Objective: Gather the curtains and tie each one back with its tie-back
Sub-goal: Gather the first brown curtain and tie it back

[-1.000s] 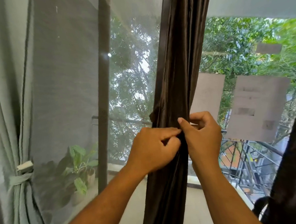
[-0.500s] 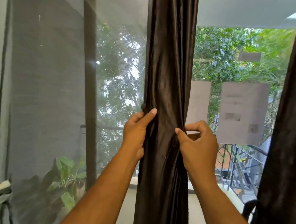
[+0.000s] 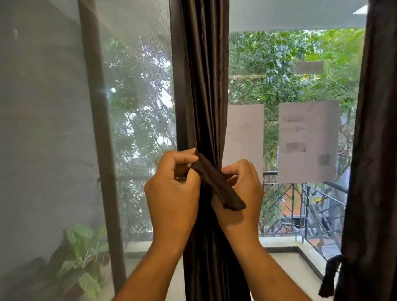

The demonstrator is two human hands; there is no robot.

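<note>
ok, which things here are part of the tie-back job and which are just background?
Job:
middle curtain
tie-back
left hand
right hand
right curtain
its hanging tie

Background:
papers on glass
plant
railing

The gathered curtain [image 3: 208, 80] is dark brown cloth with a soft satin sheen along its vertical folds. The tie-back [image 3: 217, 186] is a strip of the same brown cloth but looks duller and matt. A second brown curtain [image 3: 377, 164] at the right edge is cloth of a flatter finish. The screen [image 3: 38, 135] on the left is a fine grey mesh, hazy and matt. Two sheets of paper [image 3: 307, 142] stuck on the glass look pale and matt. The balcony railing [image 3: 310, 202] outside is dark metal.
</note>
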